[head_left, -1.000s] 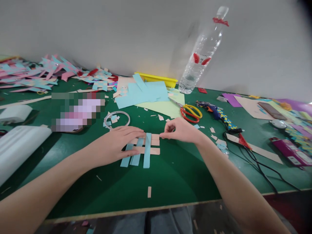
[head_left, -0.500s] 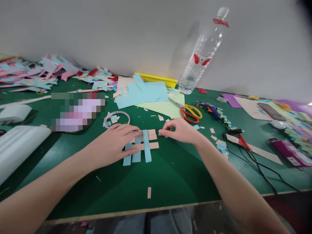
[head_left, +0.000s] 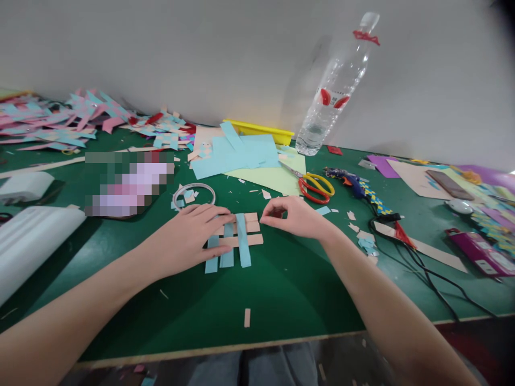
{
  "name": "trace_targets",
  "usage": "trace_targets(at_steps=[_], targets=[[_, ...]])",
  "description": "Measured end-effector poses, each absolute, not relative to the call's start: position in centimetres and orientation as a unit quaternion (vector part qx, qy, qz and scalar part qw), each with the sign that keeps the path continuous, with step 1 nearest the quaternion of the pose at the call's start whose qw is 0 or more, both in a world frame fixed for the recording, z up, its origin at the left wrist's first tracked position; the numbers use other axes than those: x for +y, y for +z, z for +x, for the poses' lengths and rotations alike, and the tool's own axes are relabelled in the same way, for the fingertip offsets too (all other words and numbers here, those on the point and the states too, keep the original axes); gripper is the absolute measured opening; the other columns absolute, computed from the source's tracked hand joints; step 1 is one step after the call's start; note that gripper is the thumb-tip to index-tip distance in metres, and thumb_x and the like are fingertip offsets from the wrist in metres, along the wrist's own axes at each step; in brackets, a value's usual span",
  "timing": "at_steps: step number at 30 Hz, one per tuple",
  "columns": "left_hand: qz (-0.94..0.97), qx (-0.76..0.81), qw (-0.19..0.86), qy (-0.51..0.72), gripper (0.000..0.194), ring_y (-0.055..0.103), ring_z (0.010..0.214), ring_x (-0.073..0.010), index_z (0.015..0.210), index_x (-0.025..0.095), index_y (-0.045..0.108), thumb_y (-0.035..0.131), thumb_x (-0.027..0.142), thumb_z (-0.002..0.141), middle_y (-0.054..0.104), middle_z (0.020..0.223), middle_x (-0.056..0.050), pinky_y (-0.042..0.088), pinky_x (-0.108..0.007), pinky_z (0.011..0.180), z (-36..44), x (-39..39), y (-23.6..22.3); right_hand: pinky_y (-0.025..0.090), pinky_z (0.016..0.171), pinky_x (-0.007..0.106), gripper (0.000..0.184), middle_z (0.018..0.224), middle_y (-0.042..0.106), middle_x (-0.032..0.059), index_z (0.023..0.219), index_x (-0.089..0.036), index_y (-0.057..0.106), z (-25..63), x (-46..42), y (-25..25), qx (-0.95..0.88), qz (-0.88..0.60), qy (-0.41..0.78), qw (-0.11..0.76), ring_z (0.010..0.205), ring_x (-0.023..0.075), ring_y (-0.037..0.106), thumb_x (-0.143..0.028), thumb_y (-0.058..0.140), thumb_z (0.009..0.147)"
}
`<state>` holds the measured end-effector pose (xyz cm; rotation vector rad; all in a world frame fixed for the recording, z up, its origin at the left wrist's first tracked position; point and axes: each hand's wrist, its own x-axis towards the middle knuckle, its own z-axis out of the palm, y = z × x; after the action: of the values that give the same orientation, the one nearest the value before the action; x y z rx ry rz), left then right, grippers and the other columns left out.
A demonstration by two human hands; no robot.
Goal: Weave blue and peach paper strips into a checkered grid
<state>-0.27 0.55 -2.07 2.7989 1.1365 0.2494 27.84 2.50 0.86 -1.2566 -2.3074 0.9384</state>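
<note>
Several light blue paper strips cross several pale pink paper strips in a loose weave flat on the table. My left hand lies over the left part of the weave, fingers stretched out and thumb apart, pressing on the strips and hiding some of them. At the right ends of the upper pink strips is my right hand, thumb and forefinger pinched together. Whether anything sits between those fingertips cannot be made out. A small pink paper piece lies alone near the front edge.
Behind the hands are a tape ring, blue paper sheets, scissors and a leaning water bottle. A pile of woven strips lies at the back left. Black cords and a purple box are at right.
The woven strips have shifted slightly away from me and turned a little. My right hand's fingertips moved slightly left with them. My left hand has stayed on the strips.
</note>
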Motion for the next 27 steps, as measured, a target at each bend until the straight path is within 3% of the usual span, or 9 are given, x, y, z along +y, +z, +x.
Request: trace_targets(at_steps=[16,27], targets=[[0.932,0.34,0.072,0.1,0.042,0.052,0.126,-0.0277,0.13,0.032,0.057,0.049,0.054,0.096,0.055,0.141,-0.004,0.037,-0.044,0.104,-0.23,0.89,-2.17,0.048,0.07,0.029,0.022,0.09,0.073,0.0028,0.097,-0.021,0.073,27.68,2.45,0.38,-0.833,-0.442,0.292,0.16,0.076,0.0133,0.063,-0.035,0.057,0.092],[0.933,0.339,0.059,0.102,0.046,0.051,0.127,-0.0286,0.134,0.029,0.056,0.048,0.055,0.096,0.055,0.141,-0.006,0.036,-0.045,0.106,-0.45,0.93,-2.58,0.044,0.064,0.028,0.025,0.08,0.074,0.0022,0.082,-0.02,0.074,27.7,2.29,0.81,-0.841,-0.442,0.27,0.158,0.067,0.0126,0.061,-0.036,0.057,0.092]])
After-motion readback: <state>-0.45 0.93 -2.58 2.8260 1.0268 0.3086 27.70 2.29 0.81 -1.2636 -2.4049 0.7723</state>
